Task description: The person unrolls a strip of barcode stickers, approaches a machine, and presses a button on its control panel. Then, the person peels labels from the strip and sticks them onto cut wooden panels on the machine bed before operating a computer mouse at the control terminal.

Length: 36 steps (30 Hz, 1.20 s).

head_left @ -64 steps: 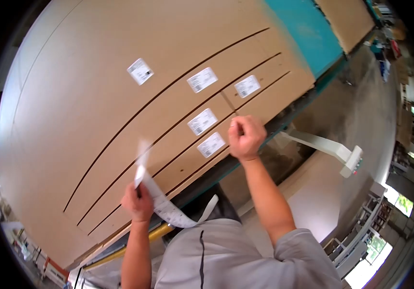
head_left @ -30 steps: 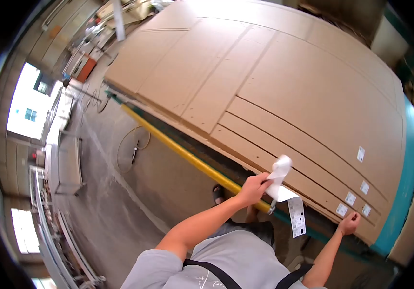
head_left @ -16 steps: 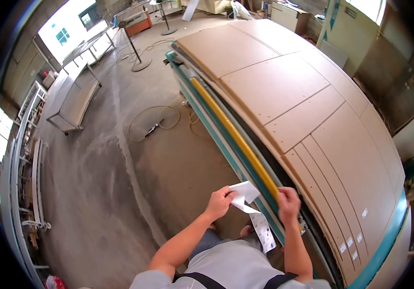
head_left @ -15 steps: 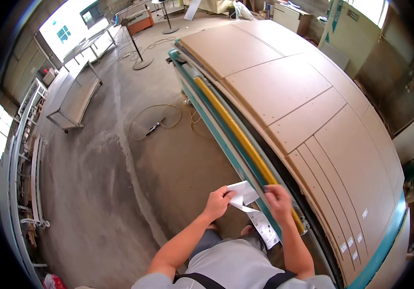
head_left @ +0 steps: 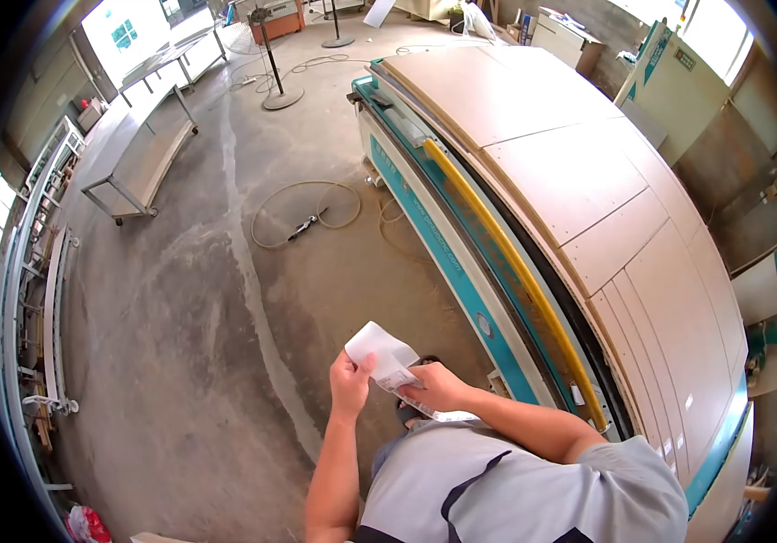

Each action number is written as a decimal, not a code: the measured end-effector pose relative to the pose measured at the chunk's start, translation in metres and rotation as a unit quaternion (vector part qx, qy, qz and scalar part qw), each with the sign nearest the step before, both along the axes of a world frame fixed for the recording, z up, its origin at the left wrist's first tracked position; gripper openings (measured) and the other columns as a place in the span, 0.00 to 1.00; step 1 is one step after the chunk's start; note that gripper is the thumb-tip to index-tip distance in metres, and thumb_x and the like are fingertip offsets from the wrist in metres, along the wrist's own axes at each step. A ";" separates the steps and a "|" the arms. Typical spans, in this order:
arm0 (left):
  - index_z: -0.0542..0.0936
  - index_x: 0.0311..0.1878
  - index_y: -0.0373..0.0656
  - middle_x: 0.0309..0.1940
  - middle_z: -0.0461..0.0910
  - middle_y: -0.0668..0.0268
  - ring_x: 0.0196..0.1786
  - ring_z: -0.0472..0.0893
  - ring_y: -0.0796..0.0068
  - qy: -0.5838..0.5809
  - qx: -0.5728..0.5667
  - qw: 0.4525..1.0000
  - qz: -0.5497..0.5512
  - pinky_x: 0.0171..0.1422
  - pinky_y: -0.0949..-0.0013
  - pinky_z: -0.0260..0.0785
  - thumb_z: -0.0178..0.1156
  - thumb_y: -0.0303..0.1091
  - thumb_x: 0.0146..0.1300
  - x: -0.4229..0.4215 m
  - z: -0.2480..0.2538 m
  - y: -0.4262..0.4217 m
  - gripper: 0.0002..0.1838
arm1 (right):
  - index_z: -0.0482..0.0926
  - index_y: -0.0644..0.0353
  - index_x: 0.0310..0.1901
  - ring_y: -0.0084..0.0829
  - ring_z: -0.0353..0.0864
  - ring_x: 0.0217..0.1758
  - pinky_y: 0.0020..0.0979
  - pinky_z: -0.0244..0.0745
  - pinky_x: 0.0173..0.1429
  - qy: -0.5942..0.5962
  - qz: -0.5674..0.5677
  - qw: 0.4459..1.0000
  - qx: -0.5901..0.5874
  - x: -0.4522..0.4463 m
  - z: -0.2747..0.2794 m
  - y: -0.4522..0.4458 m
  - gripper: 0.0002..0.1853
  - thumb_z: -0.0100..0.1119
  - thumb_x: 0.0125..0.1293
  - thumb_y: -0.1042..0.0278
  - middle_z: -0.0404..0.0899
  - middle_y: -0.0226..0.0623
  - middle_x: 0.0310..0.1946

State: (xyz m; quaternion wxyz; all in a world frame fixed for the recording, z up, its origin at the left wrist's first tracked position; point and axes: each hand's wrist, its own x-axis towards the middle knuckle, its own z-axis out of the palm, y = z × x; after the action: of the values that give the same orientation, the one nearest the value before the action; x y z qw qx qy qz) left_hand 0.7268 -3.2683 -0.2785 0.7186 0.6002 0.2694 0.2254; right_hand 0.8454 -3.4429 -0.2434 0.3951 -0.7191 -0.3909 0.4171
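A folded strip of printed white labels (head_left: 378, 347) is held in front of my body, above the floor. My left hand (head_left: 350, 382) pinches its left end between thumb and fingers. My right hand (head_left: 436, 387) is closed on the strip farther along, with the fingers partly hidden by the paper. The strip's loose tail passes below my right hand toward my shirt. To the right is a long machine with a yellow bar (head_left: 506, 258) along its side. Cut brown panels (head_left: 578, 204) lie on top of it, and a few small white labels (head_left: 680, 442) are stuck on their near end.
A hose with an air gun (head_left: 305, 226) lies on the concrete floor ahead. Metal trolley tables (head_left: 140, 163) stand at the left, near a pole stand with a round base (head_left: 282, 98). Racks of metal frames (head_left: 31, 317) line the far left. Boards lean at the right wall.
My right hand has come away from beside the yellow bar and moved left onto the label strip. Both hands and the strip have shifted left, and my view has turned slightly.
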 end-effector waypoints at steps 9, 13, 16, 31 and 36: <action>0.86 0.47 0.34 0.39 0.87 0.69 0.42 0.82 0.79 0.070 0.051 0.995 -0.043 0.48 0.70 0.76 0.70 0.38 0.69 0.058 -0.005 0.083 0.15 | 0.84 0.67 0.49 0.46 0.84 0.34 0.41 0.78 0.44 0.027 0.045 0.998 -0.047 0.062 -0.026 0.111 0.18 0.66 0.70 0.59 0.85 0.53 0.33; 0.85 0.45 0.33 0.38 0.86 0.67 0.42 0.82 0.79 0.071 0.140 0.986 -0.059 0.48 0.71 0.75 0.64 0.27 0.68 0.121 -0.027 0.154 0.08 | 0.84 0.66 0.48 0.46 0.84 0.35 0.41 0.78 0.44 0.063 0.012 0.998 0.003 0.132 -0.038 0.162 0.16 0.65 0.71 0.59 0.85 0.52 0.34; 0.84 0.45 0.32 0.38 0.86 0.66 0.43 0.81 0.79 0.069 0.092 0.993 -0.026 0.50 0.71 0.74 0.60 0.23 0.66 0.185 -0.054 0.215 0.07 | 0.85 0.65 0.47 0.42 0.85 0.37 0.40 0.79 0.45 0.079 -0.026 0.996 0.032 0.200 -0.080 0.211 0.15 0.64 0.71 0.60 0.86 0.49 0.36; 0.83 0.40 0.37 0.36 0.85 0.65 0.37 0.82 0.78 0.132 -0.090 0.985 -0.068 0.43 0.74 0.73 0.61 0.29 0.70 0.454 -0.003 0.461 0.06 | 0.79 0.63 0.56 0.20 0.77 0.43 0.26 0.74 0.50 0.139 -0.544 0.815 0.145 0.554 -0.126 0.417 0.16 0.65 0.70 0.68 0.81 0.28 0.41; 0.80 0.32 0.39 0.32 0.85 0.64 0.34 0.82 0.78 0.152 -0.142 0.973 -0.099 0.39 0.74 0.73 0.62 0.28 0.67 0.531 -0.020 0.519 0.06 | 0.79 0.65 0.59 0.35 0.82 0.54 0.36 0.76 0.61 0.011 -0.652 0.756 0.060 0.648 -0.185 0.455 0.24 0.71 0.65 0.63 0.83 0.43 0.49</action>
State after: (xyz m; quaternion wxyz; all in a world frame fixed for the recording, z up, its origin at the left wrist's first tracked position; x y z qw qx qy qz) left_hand 1.2574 -2.7497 -0.2981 0.7655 0.5431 0.3444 0.0187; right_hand 1.4932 -2.9875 -0.4285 0.6178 -0.7702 0.1529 0.0422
